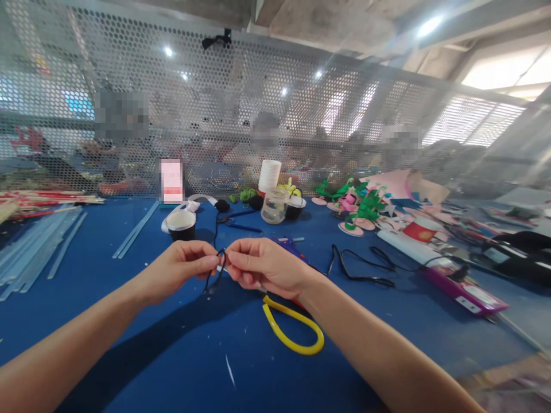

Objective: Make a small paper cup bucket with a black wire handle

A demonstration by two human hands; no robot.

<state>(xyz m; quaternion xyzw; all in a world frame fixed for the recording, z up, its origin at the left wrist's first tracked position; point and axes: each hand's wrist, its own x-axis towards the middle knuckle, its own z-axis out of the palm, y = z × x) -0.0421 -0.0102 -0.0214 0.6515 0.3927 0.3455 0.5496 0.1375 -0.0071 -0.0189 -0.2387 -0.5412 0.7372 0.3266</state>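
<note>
My left hand (183, 268) and my right hand (262, 265) meet above the blue table, fingertips almost touching. Each pinches a black yarn strand (222, 258), which forms a small loop between them with an end hanging below. From the fingers the strand runs back to a small black yarn ball (221, 205). Something small and pale shows by my right fingertips, too small to name. Below my right hand lies a yellow loop-shaped handle (297, 345); its other end is hidden under the wrist.
Clear glue sticks (38, 246) lie left. A paper cup (181, 225), pliers (243, 226), glass jar (274, 206) and stacked white cups (270, 175) stand or lie behind my hands. Green-leaved craft pieces (365, 209), a black cable (344, 267) and a purple power strip (467, 291) are right. Perforated metal screen (215, 115) behind.
</note>
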